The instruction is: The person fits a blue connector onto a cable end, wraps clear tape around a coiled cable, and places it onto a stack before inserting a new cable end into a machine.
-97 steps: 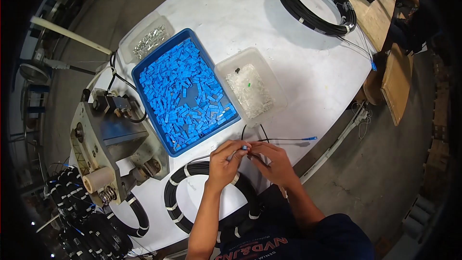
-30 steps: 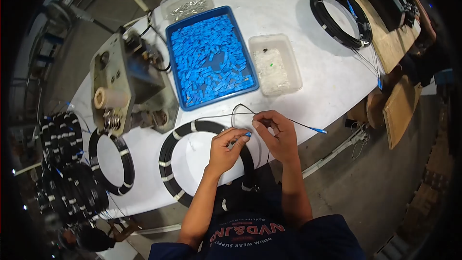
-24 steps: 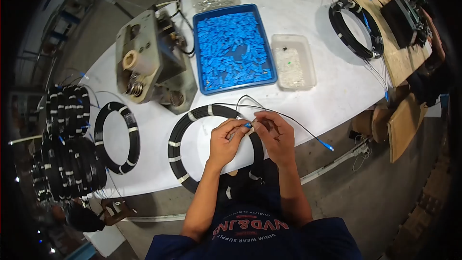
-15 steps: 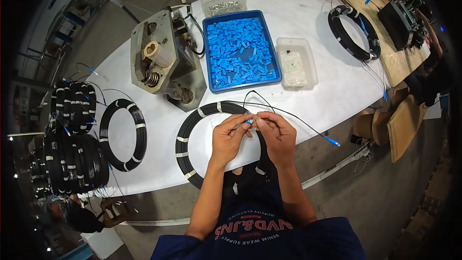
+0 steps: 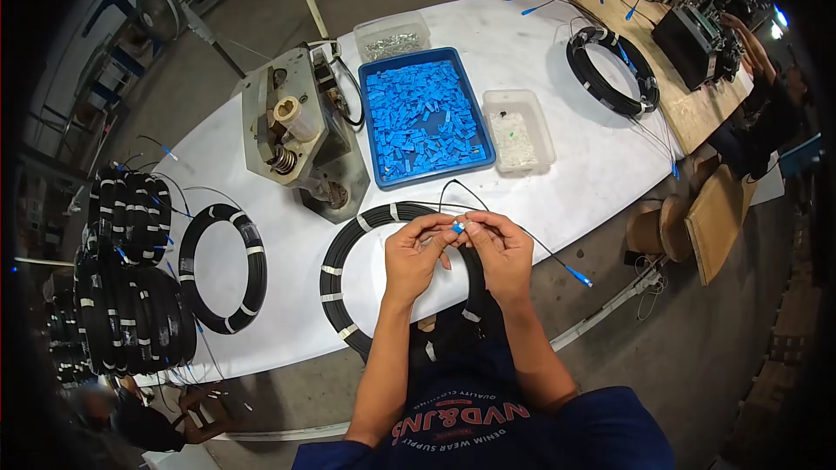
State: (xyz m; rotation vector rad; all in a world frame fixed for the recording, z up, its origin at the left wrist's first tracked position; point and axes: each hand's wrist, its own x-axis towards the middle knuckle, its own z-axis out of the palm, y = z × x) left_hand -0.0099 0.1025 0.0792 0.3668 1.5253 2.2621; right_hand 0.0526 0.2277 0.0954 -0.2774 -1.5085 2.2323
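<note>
Grey concrete floor surrounds a white-topped table (image 5: 570,200) that curves across the frame, and close to its near edge I watch a small blue connector (image 5: 458,227), just right of the frame's centre. Left hand (image 5: 411,263) and right hand (image 5: 506,263) both pinch it — thumb and fingertips pressed together at either end. With so little of it to grip, a slip of one fingertip could drop it onto the black coil (image 5: 333,268) or into the dark space by the person's lap; a push at a slant could also skew it. It lies between the two sets of fingertips, clear of both palms, its ends partly covered, so how it fits inside I can't tell.

Behind the hands, the black coil rests on the tabletop, partly hidden by the forearms. Black cable (image 5: 454,182) arches above the fingers and runs down rightward to a blue plug (image 5: 578,277) by the table's edge. Further up sit the blue tray (image 5: 435,177), heaped with blue pieces — and, touching or nearly so, a clear tub (image 5: 526,103) of whitish bits. A metal machine (image 5: 259,135) stands left of them.
</note>
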